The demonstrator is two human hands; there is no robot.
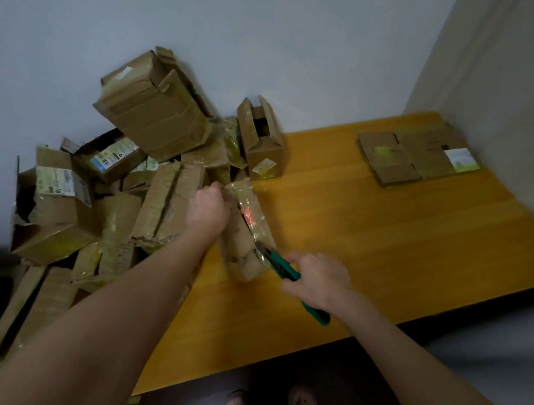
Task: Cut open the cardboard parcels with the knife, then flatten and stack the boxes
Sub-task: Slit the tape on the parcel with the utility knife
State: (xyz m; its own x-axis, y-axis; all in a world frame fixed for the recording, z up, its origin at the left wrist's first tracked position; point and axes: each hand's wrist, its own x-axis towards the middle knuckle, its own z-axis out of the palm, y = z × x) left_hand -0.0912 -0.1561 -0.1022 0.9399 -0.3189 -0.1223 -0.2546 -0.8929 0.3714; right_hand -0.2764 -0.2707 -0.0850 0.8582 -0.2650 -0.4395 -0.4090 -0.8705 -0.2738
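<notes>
The parcel (247,234) lies on the tabletop (391,241), long axis running away from the person. The left hand (207,209) clamps its far-left edge. The right hand (316,280), closed round the knife (283,267), puts the blade at the near-right end. Uncut boxes (106,178) are heaped left, flattened ones (414,158) far right.

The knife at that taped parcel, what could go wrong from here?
1. The left hand grips the taped parcel on the line of the green knife in the right hand; a slip could cut it.
2. The box pile leans loosely beside the left arm and could topple.
</notes>
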